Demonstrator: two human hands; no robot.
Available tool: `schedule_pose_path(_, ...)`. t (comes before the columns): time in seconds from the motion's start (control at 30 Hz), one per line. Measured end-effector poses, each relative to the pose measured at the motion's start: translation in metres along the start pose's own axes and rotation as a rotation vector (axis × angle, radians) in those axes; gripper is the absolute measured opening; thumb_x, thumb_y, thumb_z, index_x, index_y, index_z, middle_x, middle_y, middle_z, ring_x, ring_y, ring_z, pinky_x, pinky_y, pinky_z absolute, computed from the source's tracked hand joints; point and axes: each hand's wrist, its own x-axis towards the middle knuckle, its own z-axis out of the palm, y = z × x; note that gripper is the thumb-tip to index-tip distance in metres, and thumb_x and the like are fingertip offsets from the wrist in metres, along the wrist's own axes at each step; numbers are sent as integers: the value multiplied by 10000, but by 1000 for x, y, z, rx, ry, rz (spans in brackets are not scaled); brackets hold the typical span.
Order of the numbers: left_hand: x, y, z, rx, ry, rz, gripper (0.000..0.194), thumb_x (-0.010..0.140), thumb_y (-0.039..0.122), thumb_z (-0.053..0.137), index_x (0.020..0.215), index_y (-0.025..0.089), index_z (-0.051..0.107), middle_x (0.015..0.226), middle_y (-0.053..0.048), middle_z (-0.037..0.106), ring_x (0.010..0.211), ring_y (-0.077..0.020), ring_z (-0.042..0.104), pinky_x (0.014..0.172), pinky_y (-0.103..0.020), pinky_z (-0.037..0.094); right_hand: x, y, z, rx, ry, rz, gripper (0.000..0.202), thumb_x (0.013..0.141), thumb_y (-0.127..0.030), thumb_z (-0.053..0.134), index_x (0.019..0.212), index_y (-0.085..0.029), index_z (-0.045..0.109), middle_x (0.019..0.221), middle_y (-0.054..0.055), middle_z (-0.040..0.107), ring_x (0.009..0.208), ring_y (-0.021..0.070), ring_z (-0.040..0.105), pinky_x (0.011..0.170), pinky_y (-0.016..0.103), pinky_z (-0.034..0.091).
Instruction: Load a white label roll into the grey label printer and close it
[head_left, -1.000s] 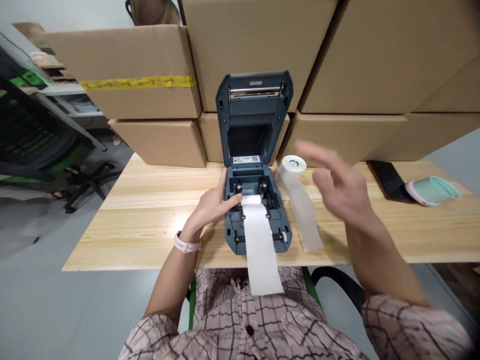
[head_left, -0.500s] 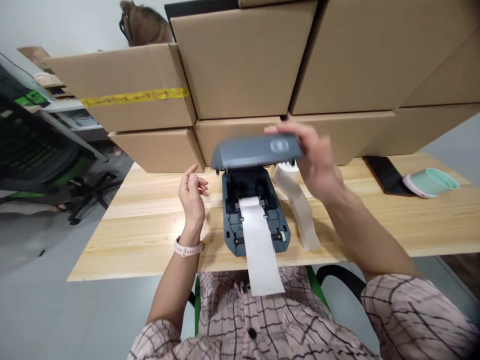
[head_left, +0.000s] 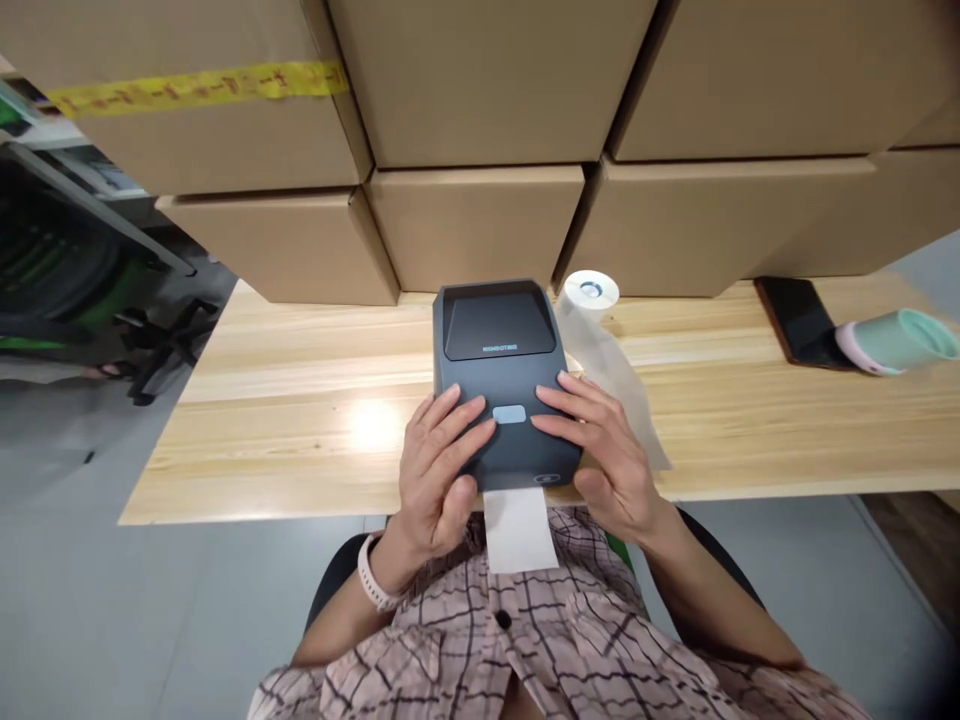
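A dark grey label printer [head_left: 499,375] stands on the wooden table in front of me, its lid down. My left hand [head_left: 441,470] lies on the left front of the lid, fingers stretched out. On the right front rests my right hand [head_left: 604,450], its fingers also spread over the lid. Between the fingertips shows a light blue button [head_left: 509,413]. A white paper strip [head_left: 521,532] comes out of the printer's front and hangs past the table edge. The inside of the printer is hidden.
Behind the printer stands a wall of cardboard boxes [head_left: 480,230]. A label roll [head_left: 590,292] with its loose strip lies to the right of the printer. Farther right are a dark phone [head_left: 799,320] and a mint-green cup [head_left: 896,342] on its side. An office chair [head_left: 67,260] is at left.
The printer's lid, raised and held by my right hand before, is now down. My left hand has moved from beside the printer onto the lid. The view has tilted down.
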Motion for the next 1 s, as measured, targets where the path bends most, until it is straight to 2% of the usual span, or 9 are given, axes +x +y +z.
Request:
schedule_pose_path(0.13,-1,-4,15,32,137,11,422,1045,308,397,1406,254,609,1376,-101,692,1438,-288,530,1194,-573,406,-4,2,21,45,166,17,394,1088,-437,323,1374,-328,573,1380,71,652,1454,285,484,1193,578,410)
schedule_pose_path(0.27,-12,-1,13,54,142,-28,390,1032,325,402,1318,245,655,1323,-103,710,1373,-301,580,1132,-571,464,-4,4,32,38,224,-6,397,1080,-446,305,1344,-325,575,1347,76,648,1417,301,507,1173,603,422)
schedule_pose_path(0.4,-46,17,-2,16,424,-279,286,1017,296,445,926,261,714,866,-56,725,841,-235,689,705,-410,554,-4,3,33,44,248,19,369,1067,-414,338,1313,-329,600,1344,61,661,1411,313,517,1167,613,422)
schedule_pose_path(0.47,-57,29,-7,-189,259,-524,432,1042,353,424,696,244,658,628,-33,613,606,-189,580,575,-356,462,-5,4,34,61,260,34,361,1061,-398,351,1300,-327,613,1349,53,665,1414,312,517,1171,611,417)
schedule_pose_path(0.6,-52,43,-6,-797,-394,-1021,673,956,687,532,519,176,545,471,24,403,450,-90,348,490,-264,312,-5,7,38,75,313,6,363,1071,-410,357,1265,-310,647,1340,37,675,1398,297,532,1171,577,422)
schedule_pose_path(0.67,-44,44,-1,-1000,-437,-1137,646,896,710,622,571,155,568,514,33,432,476,-70,320,506,-239,293,-5,8,38,76,316,-6,369,1079,-425,357,1258,-301,655,1341,38,677,1394,292,534,1172,562,420)
schedule_pose_path(0.73,-38,43,4,-1073,-374,-1159,558,891,645,682,656,143,617,597,17,514,533,-75,358,548,-232,314,-5,7,38,75,302,-5,373,1085,-433,354,1263,-300,654,1348,39,673,1399,292,528,1175,556,412)
schedule_pose_path(0.87,-35,38,6,-1020,-399,-1028,484,964,540,639,686,149,579,636,28,462,589,-80,327,569,-231,274,0,2,31,43,270,6,427,1096,-466,299,1289,-312,648,1321,44,662,1382,286,527,1176,534,400)
schedule_pose_path(1.0,-35,32,0,-819,-487,-889,525,1027,481,550,630,176,391,633,43,301,597,-82,239,555,-249,204,11,-9,13,-145,94,18,621,1080,-594,154,1301,-333,673,1302,63,654,1321,284,545,1217,557,309)
